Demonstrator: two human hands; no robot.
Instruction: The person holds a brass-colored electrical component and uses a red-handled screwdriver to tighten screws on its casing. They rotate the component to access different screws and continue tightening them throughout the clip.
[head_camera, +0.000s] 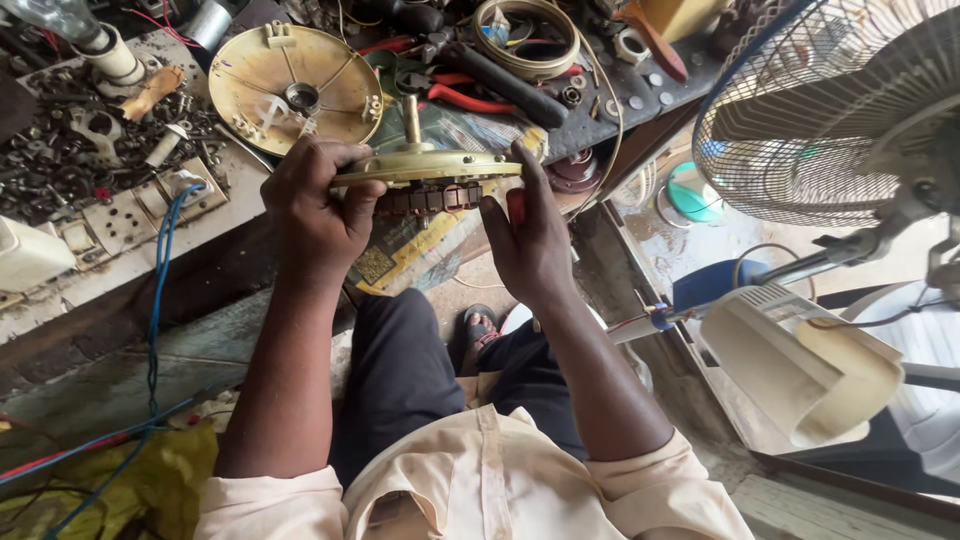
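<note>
I hold a round brass-coloured fan motor part (430, 167) level between both hands, above my lap and the workbench edge. A short shaft sticks up from its middle and copper windings show under its rim. My left hand (315, 205) grips the left rim, fingers curled over the top. My right hand (527, 235) grips the right rim, with something red showing under the palm. A matching yellow round cover plate (295, 75) lies on the bench just behind.
The cluttered workbench (120, 215) carries screws, sockets, a blue cable (160, 270), red-handled pliers (470, 100) and wire coils. A pedestal fan with a wire cage (830, 110) stands at the right, above a cream plastic housing (800, 360).
</note>
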